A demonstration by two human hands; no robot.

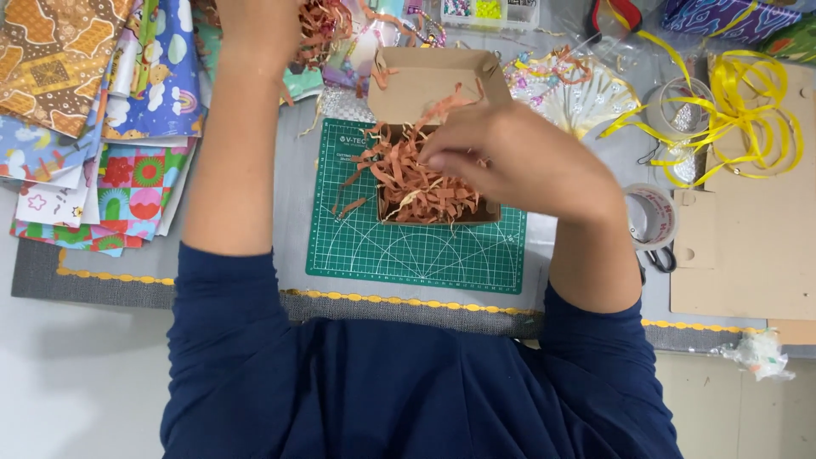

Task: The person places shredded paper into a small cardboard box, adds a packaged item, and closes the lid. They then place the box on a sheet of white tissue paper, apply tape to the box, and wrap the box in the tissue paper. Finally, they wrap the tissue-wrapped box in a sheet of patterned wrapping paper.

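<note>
- The right hand (pixel 501 157) is sitting over the brown box (pixel 438 140) in the middle of the frame, its grip pinching orange paper strips (pixel 408 183).
- The left hand (pixel 263 25) is reaching to the top, its grip closing on more strips (pixel 327 25).

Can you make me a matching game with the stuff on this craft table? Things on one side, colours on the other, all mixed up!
Things:
1. cutting mat
2. curly ribbon
3. shredded paper
4. sleeves

Colours:
A. yellow
B. dark blue
C. green
D. orange-brown

Right pairs: 1-C, 2-A, 3-D, 4-B.
</note>
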